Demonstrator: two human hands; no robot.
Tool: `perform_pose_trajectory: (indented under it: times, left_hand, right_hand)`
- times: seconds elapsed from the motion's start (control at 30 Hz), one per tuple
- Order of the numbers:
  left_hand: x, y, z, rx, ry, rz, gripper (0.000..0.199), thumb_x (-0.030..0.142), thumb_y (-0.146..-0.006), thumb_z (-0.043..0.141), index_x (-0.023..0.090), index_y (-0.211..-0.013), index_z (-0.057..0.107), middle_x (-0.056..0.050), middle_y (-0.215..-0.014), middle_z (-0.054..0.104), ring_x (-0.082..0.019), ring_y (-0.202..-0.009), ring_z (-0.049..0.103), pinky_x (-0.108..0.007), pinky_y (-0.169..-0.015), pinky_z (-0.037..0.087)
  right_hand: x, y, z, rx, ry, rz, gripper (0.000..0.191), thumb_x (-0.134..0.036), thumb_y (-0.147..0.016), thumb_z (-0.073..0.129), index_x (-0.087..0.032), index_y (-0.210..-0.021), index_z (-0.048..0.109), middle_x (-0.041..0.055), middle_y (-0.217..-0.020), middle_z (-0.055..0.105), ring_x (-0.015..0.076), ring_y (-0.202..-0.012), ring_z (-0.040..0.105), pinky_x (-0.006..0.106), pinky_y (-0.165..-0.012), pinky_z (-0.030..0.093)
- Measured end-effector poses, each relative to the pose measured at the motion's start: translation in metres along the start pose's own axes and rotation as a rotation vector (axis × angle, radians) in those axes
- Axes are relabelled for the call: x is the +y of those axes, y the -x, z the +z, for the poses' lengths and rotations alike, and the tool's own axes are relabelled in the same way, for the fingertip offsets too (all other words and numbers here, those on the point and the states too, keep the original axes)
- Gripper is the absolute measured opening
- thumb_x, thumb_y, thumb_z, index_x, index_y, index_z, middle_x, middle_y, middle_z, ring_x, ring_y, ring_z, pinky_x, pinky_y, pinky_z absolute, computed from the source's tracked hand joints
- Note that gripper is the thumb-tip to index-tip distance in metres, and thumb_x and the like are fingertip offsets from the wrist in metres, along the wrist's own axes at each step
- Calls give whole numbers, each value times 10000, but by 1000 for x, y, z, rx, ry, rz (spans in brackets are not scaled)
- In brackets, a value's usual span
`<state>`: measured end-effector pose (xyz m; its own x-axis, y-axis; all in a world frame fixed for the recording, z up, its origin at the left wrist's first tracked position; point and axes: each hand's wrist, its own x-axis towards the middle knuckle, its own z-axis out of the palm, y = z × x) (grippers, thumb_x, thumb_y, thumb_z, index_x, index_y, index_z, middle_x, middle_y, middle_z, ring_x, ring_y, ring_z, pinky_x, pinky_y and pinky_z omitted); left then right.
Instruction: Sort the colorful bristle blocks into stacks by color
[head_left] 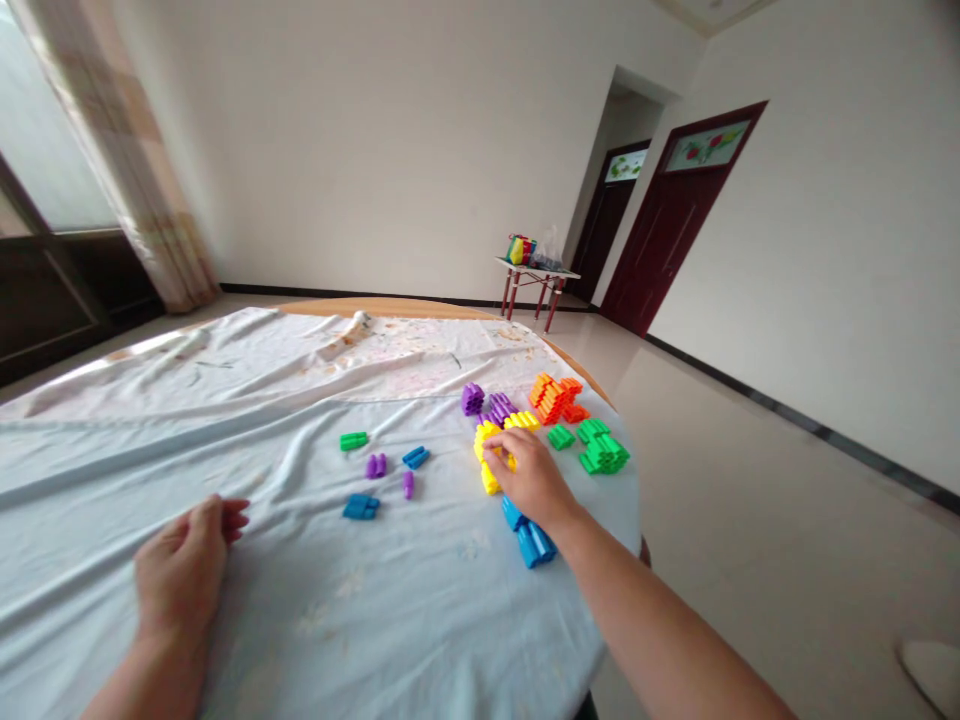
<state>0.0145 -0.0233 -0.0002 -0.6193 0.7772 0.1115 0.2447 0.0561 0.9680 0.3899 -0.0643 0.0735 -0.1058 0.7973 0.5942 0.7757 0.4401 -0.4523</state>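
My right hand [531,475] reaches over the yellow bullet-shaped plastic blocks [490,478], its fingers bent down against them. The hand partly hides which yellow piece it grips. Just below its wrist lie blue blocks [535,545]. Purple blocks [501,406] sit behind the yellow ones. Far to the left, my left hand [184,565] rests on the cloth with curled fingers, and nothing shows in it. Between the hands lie a few loose pieces: green [354,441], purple [376,466], a single purple one [409,486], blue [415,457] and another blue [361,507].
Orange blocks [553,398] and green blocks [603,448] are stacked near the round table's right edge. A wrinkled tablecloth [300,600] covers the table. Beyond it, a small side table [537,270] carries a colourful bag [519,249]. A curtain [142,170] hangs at left.
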Motion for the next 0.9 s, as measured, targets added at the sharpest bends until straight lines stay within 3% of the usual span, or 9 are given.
perform_pose_trajectory:
  times: [0.23, 0.4, 0.5, 0.73, 0.9]
  left_hand:
    - [7, 5, 2, -54, 82, -43, 342, 453, -661, 517, 140, -712, 645, -14, -562, 586, -146, -551, 510, -257, -571, 417]
    - [5, 4, 1, -75, 105, -33, 354, 469, -680, 516, 140, -715, 642, -17, -575, 588, -149, -558, 513, -264, -578, 419]
    - [3, 3, 1, -84, 109, -33, 356, 467, -689, 516, 136, -725, 642, -23, -572, 585, -155, -559, 513, -270, -576, 417]
    - [4, 5, 1, -107, 107, -30, 356, 462, -718, 513, 133, -745, 647, -28, -596, 589, -149, -577, 508, -269, -598, 410]
    - [5, 5, 1, -106, 94, -34, 352, 455, -715, 508, 133, -746, 648, -29, -599, 591, -150, -581, 514, -268, -602, 414]
  right_hand:
    - [-59, -3, 102, -332, -78, -82, 177, -204, -785, 644, -195, -962, 656, 54, -944, 661, 194, -960, 574, 323, -886, 427]
    - [-75, -8, 143, -420, 13, -46, 272, -317, -770, 676, -203, -1014, 641, 84, -986, 660, 240, -979, 556, 383, -894, 403]
    - [-77, -11, 145, -465, 26, -56, 270, -273, -774, 657, -225, -1038, 629, 80, -1010, 664, 251, -983, 548, 401, -883, 398]
    - [-70, -8, 121, -561, -78, -239, 444, -44, -722, 531, -263, -1099, 608, 3, -1166, 633, 198, -1080, 532, 392, -971, 348]
    - [-70, 1, 122, -433, -50, -167, 322, -172, -766, 588, -190, -1086, 617, 82, -1086, 623, 207, -1049, 540, 348, -947, 400]
